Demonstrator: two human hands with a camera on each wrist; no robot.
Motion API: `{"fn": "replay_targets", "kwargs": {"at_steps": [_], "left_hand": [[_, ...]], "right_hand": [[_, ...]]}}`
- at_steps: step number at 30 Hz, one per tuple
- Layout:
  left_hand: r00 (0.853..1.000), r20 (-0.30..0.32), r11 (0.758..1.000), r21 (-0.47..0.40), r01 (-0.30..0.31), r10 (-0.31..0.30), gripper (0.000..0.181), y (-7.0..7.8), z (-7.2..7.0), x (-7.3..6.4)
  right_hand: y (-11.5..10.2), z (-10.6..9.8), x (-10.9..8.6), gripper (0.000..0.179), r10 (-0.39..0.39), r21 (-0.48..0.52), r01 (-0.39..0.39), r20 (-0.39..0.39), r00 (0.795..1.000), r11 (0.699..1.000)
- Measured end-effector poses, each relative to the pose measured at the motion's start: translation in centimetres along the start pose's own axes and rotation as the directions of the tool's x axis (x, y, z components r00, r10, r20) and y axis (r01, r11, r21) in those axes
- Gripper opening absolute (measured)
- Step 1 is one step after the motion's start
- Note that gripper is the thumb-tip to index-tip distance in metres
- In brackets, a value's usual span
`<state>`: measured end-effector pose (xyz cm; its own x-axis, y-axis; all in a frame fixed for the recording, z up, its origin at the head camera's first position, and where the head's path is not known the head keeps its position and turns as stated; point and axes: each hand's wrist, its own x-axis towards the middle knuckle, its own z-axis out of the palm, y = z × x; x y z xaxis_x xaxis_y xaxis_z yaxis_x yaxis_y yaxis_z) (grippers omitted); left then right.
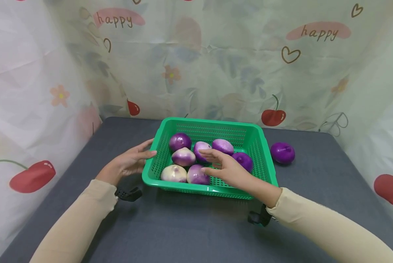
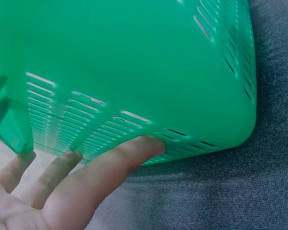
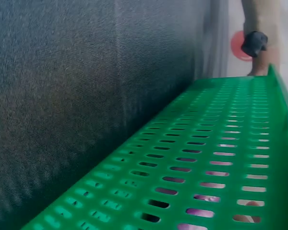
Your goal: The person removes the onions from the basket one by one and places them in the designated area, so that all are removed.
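Note:
A green slotted plastic basket [image 1: 209, 189] stands on the dark cloth with several purple and whitish-purple onions inside, among them a dark purple onion [image 1: 180, 141] and a pale onion [image 1: 174, 174]. My left hand [image 1: 126, 164] grips the basket's left rim, its thumb on top. In the left wrist view, the fingers [image 2: 110, 167] touch the slotted outer wall. Over the basket's middle hovers my right hand [image 1: 231, 170], fingers loosely bent and holding nothing, near a light purple onion [image 1: 198, 175]. The right wrist view shows only the basket's outer side [image 3: 182, 153], with the right hand out of sight.
One dark purple onion [image 1: 282, 153] lies on the cloth just right of the basket. A dark grey cloth [image 1: 183, 230] covers the table. Printed curtains [image 1: 203, 73] hang behind and at both sides.

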<state>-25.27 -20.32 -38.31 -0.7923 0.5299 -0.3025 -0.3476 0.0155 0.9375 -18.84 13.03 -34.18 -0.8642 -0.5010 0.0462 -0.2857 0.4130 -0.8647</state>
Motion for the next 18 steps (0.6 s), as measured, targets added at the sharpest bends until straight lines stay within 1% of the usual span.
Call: {"fn": "replay_targets", "kwargs": {"at_steps": [6, 18], "left_hand": [[1.000, 0.005, 1.000, -0.005, 0.002, -0.002, 0.073, 0.1, 0.1, 0.0], [1.000, 0.002, 1.000, -0.020, 0.008, -0.008, 0.072, 0.4, 0.2, -0.2]], "right_hand": [[0.3, 0.3, 0.7, 0.056, 0.067, -0.012, -0.066, 0.006, 0.998, 0.998], [1.7, 0.9, 1.4, 0.052, 0.118, 0.000, -0.118, 0.034, 0.992, 0.993]]}}
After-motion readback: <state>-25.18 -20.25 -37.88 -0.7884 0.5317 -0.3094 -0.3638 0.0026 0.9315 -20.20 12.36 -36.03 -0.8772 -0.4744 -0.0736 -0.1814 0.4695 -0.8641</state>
